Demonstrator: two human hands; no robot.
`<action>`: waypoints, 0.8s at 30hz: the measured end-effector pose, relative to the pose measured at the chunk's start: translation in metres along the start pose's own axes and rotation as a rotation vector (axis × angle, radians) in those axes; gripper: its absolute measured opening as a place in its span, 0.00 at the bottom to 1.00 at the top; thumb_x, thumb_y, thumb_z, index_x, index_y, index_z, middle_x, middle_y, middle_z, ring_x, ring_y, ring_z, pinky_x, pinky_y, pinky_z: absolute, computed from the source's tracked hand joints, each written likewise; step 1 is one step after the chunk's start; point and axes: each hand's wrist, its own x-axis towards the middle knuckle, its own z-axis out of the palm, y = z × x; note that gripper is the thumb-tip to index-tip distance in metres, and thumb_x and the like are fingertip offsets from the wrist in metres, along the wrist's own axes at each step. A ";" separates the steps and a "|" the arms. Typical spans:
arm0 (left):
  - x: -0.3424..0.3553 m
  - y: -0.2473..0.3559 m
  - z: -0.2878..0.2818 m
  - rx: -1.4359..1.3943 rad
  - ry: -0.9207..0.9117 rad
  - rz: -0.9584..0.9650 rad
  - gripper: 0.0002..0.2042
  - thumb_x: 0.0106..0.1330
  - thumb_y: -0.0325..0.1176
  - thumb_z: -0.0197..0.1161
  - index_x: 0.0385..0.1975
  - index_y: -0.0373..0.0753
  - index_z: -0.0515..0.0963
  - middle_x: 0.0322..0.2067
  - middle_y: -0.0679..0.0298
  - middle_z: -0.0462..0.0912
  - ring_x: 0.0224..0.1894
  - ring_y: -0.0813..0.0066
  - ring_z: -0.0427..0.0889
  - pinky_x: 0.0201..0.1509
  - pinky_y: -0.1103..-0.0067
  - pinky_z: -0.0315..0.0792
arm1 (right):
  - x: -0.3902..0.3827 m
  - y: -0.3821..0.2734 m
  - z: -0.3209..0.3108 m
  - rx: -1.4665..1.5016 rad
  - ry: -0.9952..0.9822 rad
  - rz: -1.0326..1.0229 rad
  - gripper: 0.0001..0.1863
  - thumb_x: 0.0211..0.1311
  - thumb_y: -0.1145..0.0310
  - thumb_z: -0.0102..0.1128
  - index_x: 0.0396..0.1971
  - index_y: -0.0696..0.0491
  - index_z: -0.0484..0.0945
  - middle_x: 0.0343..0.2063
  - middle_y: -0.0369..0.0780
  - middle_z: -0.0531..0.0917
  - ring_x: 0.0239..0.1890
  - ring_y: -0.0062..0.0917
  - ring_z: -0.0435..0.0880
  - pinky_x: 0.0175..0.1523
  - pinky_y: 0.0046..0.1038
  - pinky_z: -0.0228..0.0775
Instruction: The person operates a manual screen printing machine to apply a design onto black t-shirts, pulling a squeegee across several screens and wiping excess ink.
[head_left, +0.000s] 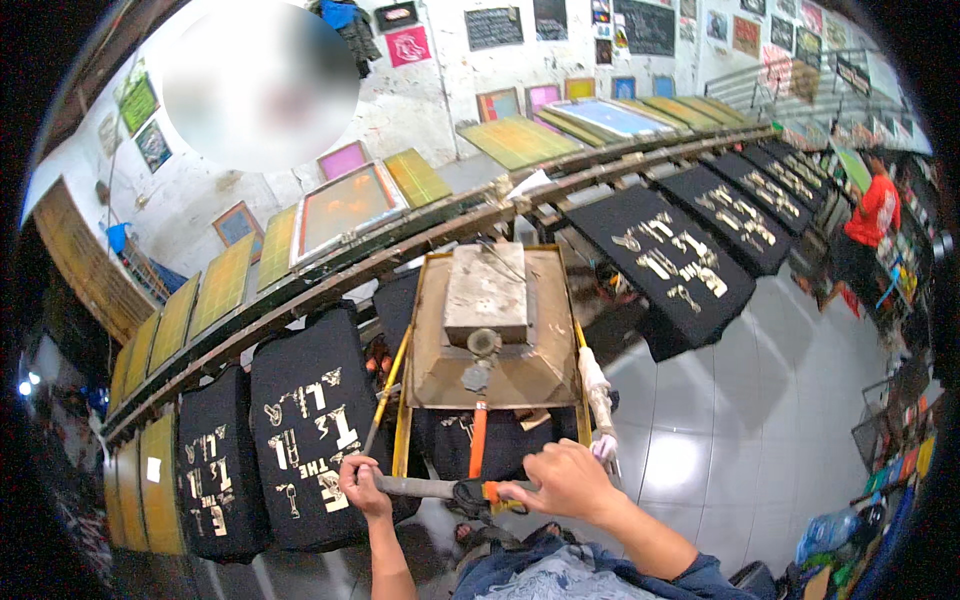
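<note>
A grey bar [425, 488] with black and orange wrapping at its middle runs crosswise in front of me. My left hand [362, 487] is closed round its left end, beside a thin yellow rod [393, 385]. Closed at the bar's right part is my right hand [565, 482], its thumb along the orange wrapping; its fingertips are hidden. Beyond the bar stands a brown metal hood [440, 375] with a pale box [485, 285] on top, in a yellow frame. An orange strip [479, 440] reaches from the hood toward the bar. Under the hood, a black printed shirt [440, 445] partly shows.
Black shirts with cream prints lie along a long rack, some at left [265, 370], others at right [600, 215]. Behind them lean printing screens [340, 212]. A person in a red top [880, 210] is at far right, beyond the tiled floor [700, 400].
</note>
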 end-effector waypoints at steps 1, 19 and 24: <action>-0.001 0.000 0.000 -0.028 0.007 -0.026 0.08 0.65 0.32 0.55 0.27 0.36 0.74 0.21 0.70 0.68 0.22 0.84 0.64 0.26 0.82 0.58 | 0.001 -0.002 0.001 0.058 -0.008 0.091 0.28 0.55 0.45 0.74 0.11 0.49 0.71 0.14 0.39 0.74 0.20 0.36 0.76 0.30 0.37 0.68; 0.009 0.024 -0.003 0.234 -0.066 -0.083 0.09 0.67 0.26 0.52 0.39 0.32 0.80 0.26 0.62 0.80 0.25 0.78 0.75 0.31 0.81 0.70 | -0.008 0.009 0.006 0.179 0.008 0.040 0.24 0.69 0.47 0.59 0.25 0.54 0.82 0.16 0.45 0.82 0.22 0.40 0.86 0.33 0.39 0.77; 0.030 0.047 -0.003 0.416 -0.251 -0.247 0.13 0.69 0.26 0.54 0.47 0.27 0.80 0.45 0.52 0.86 0.39 0.58 0.91 0.41 0.74 0.84 | -0.013 0.009 0.011 0.232 0.135 0.066 0.22 0.67 0.50 0.63 0.21 0.52 0.79 0.15 0.43 0.80 0.21 0.36 0.84 0.32 0.35 0.75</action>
